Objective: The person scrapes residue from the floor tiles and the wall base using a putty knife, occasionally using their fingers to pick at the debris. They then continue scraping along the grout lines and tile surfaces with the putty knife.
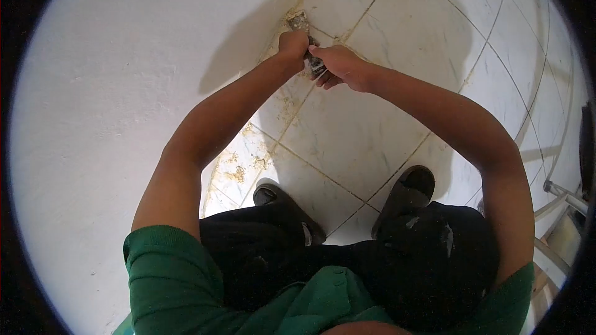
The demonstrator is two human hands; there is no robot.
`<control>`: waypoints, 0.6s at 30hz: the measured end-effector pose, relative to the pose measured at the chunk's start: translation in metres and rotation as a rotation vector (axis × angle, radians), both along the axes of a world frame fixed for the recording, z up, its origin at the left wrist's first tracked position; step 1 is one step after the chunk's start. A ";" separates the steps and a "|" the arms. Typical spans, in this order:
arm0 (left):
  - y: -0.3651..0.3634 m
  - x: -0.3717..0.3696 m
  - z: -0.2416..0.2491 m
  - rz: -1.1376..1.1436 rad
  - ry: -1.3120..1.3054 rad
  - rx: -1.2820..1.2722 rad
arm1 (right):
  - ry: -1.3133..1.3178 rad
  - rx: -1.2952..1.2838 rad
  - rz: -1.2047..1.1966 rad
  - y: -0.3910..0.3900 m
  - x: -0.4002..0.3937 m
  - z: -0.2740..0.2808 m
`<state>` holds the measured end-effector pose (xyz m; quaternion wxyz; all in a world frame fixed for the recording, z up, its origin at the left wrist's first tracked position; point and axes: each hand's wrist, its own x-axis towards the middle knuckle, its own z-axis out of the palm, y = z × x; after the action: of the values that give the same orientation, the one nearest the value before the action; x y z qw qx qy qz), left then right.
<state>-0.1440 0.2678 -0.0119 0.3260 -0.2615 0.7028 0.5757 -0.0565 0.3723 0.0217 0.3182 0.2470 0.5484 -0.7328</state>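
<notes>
Both hands meet low over the tiled floor, close to where it joins the white wall. My left hand [293,44] is closed around a scraper [298,22], which looks like a putty knife with a worn, smeared metal blade. The blade points away from me toward the wall's foot. My right hand [343,67] closes on the dark rear end of the same tool, some fingers curling beneath it. Much of the handle is hidden by the hands. Yellowish residue [285,108] marks the tiles beside the wall.
The white wall [105,87] rises along the left. My dark shoes [417,181] stand on the marbled floor tiles [347,142]. Crumbly yellow bits [236,175] lie near the left shoe. At the right edge is a metal frame, perhaps a ladder [559,192].
</notes>
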 end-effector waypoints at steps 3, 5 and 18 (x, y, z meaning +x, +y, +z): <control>0.001 -0.001 0.003 -0.040 -0.043 0.060 | 0.139 0.125 0.003 0.003 0.003 -0.018; -0.005 -0.007 -0.014 -0.080 -0.077 0.166 | 0.144 0.241 0.026 0.007 0.005 -0.020; -0.029 0.018 0.008 -0.583 -0.213 0.049 | 0.499 0.962 0.139 0.051 -0.014 -0.037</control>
<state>-0.1255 0.2392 -0.0042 0.5554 -0.0998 0.6960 0.4440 -0.0700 0.4230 -0.0157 0.0770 0.1464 0.8956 -0.4130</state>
